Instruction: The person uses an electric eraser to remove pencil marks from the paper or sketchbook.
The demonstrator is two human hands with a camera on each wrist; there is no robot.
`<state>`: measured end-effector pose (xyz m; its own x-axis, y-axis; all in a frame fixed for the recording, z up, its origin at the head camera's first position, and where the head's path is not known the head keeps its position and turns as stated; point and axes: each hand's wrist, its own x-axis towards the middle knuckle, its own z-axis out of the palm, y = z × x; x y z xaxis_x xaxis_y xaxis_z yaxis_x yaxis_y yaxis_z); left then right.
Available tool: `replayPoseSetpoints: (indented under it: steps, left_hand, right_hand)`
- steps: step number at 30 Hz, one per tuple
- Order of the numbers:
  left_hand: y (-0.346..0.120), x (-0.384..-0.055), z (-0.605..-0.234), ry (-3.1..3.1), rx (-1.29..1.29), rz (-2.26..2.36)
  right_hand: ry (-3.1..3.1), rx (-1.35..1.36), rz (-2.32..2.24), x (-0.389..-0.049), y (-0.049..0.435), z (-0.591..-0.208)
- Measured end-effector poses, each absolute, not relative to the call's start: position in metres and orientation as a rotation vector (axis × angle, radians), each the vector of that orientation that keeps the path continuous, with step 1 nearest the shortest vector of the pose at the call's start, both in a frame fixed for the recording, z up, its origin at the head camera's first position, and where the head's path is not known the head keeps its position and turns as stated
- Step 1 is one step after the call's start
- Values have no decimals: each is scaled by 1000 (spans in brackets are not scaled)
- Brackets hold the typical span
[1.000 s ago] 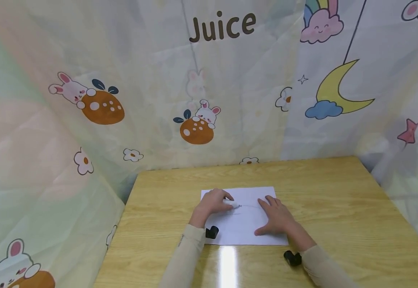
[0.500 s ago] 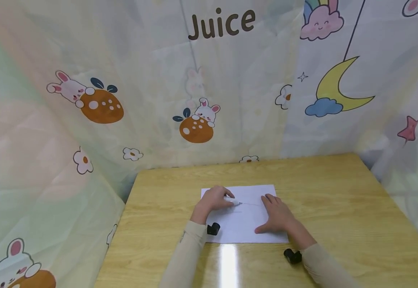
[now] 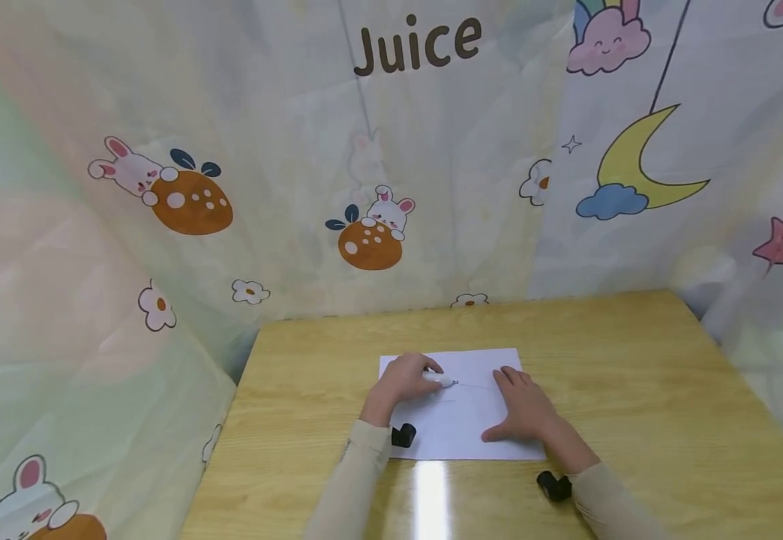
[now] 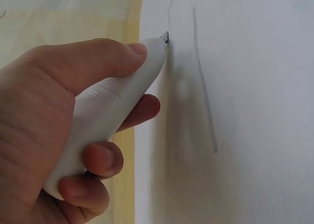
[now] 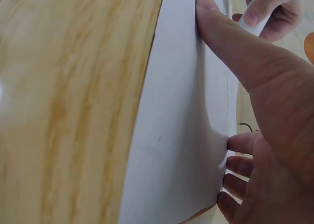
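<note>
In the head view, a white sheet of paper point(image 3: 462, 435) lies on the wooden table under both hands. My left hand point(image 3: 405, 379) grips a chunky white pen-like tool point(image 4: 115, 98) between thumb and curled fingers. The tool's small grey tip is right at a thin line near the paper's far edge. A second thin dark line point(image 4: 203, 81) runs beside it on the sheet. My right hand point(image 3: 525, 409) rests on the right part of the paper, thumb and fingers spread. In the right wrist view, the paper bulges up a little between that thumb point(image 5: 221, 20) and the fingertips.
The wooden table point(image 3: 310, 382) extends around the sheet. Black wrist-camera pieces point(image 3: 553, 486) show beside each forearm. A printed cloth backdrop point(image 3: 283, 187) with rabbits and a moon hangs behind and beside the table.
My right fingers have drawn together and shifted slightly right on the paper. The tool in my left hand has moved very slightly right. The head view has shifted a little.
</note>
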<state>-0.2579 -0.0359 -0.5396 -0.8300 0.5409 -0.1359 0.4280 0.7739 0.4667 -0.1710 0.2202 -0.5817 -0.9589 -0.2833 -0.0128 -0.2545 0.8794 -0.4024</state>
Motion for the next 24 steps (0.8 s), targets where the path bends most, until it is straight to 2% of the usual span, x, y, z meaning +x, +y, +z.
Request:
replayPoseSetpoints:
  steps: [7, 12, 18, 24]
  left_hand:
    - [-35, -253, -538, 2713, 694, 614]
    - [-32, -254, -536, 2700, 744, 662]
    - [-36, -252, -536, 2711, 642, 638]
    - [-33, -255, -535, 2688, 747, 655]
  right_hand:
    - [2934, -417, -619, -170, 221, -575]
    - [2949, -382, -627, -170, 220, -570]
    - [2933, -398, -626, -169, 218, -570]
    - [2956, -387, -618, -167, 219, -572]
